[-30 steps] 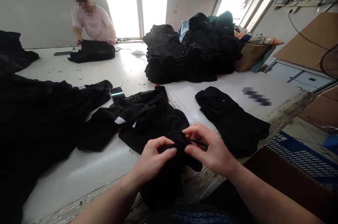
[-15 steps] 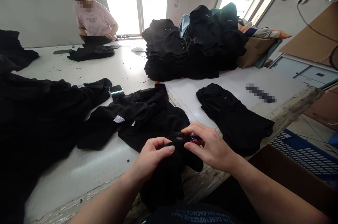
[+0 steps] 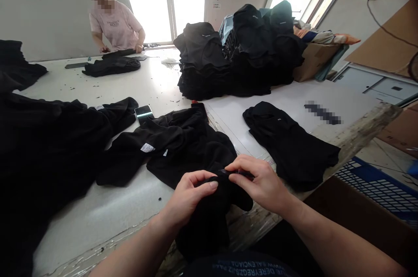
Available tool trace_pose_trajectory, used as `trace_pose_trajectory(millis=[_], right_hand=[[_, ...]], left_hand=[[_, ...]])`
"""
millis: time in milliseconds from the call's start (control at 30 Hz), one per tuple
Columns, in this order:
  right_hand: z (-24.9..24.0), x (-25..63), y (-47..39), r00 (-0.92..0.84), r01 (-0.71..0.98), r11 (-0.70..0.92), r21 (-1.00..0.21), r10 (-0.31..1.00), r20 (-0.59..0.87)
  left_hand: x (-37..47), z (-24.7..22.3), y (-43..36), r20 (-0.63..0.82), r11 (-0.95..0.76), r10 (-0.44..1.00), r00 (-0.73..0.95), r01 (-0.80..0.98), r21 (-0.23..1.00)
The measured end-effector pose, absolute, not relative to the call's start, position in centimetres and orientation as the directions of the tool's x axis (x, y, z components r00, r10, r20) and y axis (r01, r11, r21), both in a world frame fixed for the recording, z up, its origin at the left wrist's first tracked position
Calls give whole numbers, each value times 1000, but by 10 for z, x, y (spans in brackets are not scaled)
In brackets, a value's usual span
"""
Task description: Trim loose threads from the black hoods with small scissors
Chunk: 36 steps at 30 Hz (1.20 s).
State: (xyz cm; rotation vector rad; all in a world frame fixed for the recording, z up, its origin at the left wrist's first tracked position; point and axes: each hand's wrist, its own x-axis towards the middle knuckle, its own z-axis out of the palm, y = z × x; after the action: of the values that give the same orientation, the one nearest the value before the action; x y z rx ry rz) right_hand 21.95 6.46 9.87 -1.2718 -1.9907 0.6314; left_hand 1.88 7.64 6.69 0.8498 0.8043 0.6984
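My left hand (image 3: 191, 192) pinches an edge of a black garment (image 3: 207, 220) between thumb and fingers at the table's near side. The cloth hangs down over the edge towards my lap. My right hand (image 3: 261, 181) is closed around small dark thread snips (image 3: 224, 172), whose tip points left at the pinched cloth. Most of the tool is hidden by my fingers, so I cannot tell whether its blades touch the fabric. The rest of the garment, with white labels (image 3: 147, 147), spreads across the table beyond my hands.
Left lies a large heap of black garments (image 3: 48, 150); a folded black garment (image 3: 290, 146) lies right. Two phones, one lit (image 3: 143, 113) and one dark (image 3: 200, 111), lie behind. Tall black stacks (image 3: 202, 63) and a co-worker (image 3: 116, 28) are farther back. A blue crate (image 3: 375, 190) stands lower right.
My right hand has turned the snips slightly, so the red handle seen before is now hidden. My left hand keeps its pinch. The co-worker's hands have moved apart over the dark cloth.
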Motion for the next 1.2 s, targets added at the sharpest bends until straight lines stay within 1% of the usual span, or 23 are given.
trace_pose_trajectory(millis=[100, 200, 300, 367, 433, 500, 533, 567, 600, 667, 700, 733, 767, 800, 867, 933, 1000, 1033, 1067, 1100, 1133, 1167, 1200], right_hand=[[99, 220, 64, -308, 568, 382, -729, 920, 242], [96, 221, 64, -331, 558, 398, -728, 912, 244], [94, 221, 64, -204, 542, 319, -777, 947, 247], [93, 220, 62, -136, 524, 257, -812, 967, 218], [91, 216, 60, -191, 526, 287, -801, 957, 218], [90, 214, 59, -274, 534, 376, -757, 924, 265], [90, 214, 61, -264, 532, 393, -750, 919, 294], [92, 217, 63, -199, 513, 379, -770, 926, 322], [96, 220, 65, -83, 465, 338, -818, 937, 340], [108, 230, 68, 158, 257, 275, -927, 934, 321], [113, 235, 69, 214, 130, 276, -952, 930, 299], [118, 238, 69, 209, 27, 291, -957, 934, 290], [120, 239, 68, 143, -20, 294, -955, 947, 289], [120, 238, 66, 42, 6, 288, -958, 957, 288], [112, 230, 62, -159, 226, 295, -928, 951, 264], [99, 221, 60, -260, 460, 342, -820, 934, 244], [92, 217, 61, -256, 547, 357, -757, 932, 255], [91, 219, 61, -226, 543, 341, -768, 940, 257], [93, 222, 61, -181, 520, 311, -796, 950, 253], [97, 227, 61, -134, 482, 276, -832, 961, 241], [101, 233, 60, -94, 426, 241, -872, 971, 222], [104, 239, 59, -62, 355, 205, -912, 979, 196], [107, 244, 57, -37, 270, 165, -948, 986, 161]], left_hand=[[19, 67, 76, -322, 481, 793, 518, -207, 852], [19, 68, 76, -333, 485, 789, 516, -190, 854], [19, 66, 76, -353, 499, 785, 510, -182, 847], [20, 64, 76, -359, 507, 784, 506, -190, 841], [20, 62, 76, -349, 498, 791, 503, -197, 845], [21, 59, 76, -335, 487, 792, 510, -196, 851], [21, 58, 76, -335, 491, 786, 519, -195, 849], [21, 57, 76, -340, 501, 779, 527, -197, 843], [21, 56, 76, -349, 516, 771, 533, -202, 832], [21, 54, 78, -367, 543, 765, 530, -223, 810], [21, 54, 78, -370, 548, 768, 523, -236, 803], [21, 54, 79, -372, 549, 771, 516, -244, 799], [22, 54, 80, -374, 549, 773, 512, -246, 799], [22, 55, 80, -374, 547, 773, 512, -238, 803], [25, 57, 79, -358, 516, 779, 515, -201, 833], [27, 58, 77, -309, 421, 807, 503, -123, 899], [25, 57, 75, -196, 202, 877, 439, 34, 979], [22, 56, 76, -109, 56, 915, 388, 145, 988], [16, 55, 77, -6, -88, 944, 329, 269, 959], [9, 53, 80, 99, -202, 958, 267, 392, 898], [-1, 53, 83, 189, -268, 961, 202, 500, 824], [-11, 53, 87, 255, -280, 958, 128, 588, 759], [-21, 54, 90, 294, -249, 955, 40, 649, 719]])
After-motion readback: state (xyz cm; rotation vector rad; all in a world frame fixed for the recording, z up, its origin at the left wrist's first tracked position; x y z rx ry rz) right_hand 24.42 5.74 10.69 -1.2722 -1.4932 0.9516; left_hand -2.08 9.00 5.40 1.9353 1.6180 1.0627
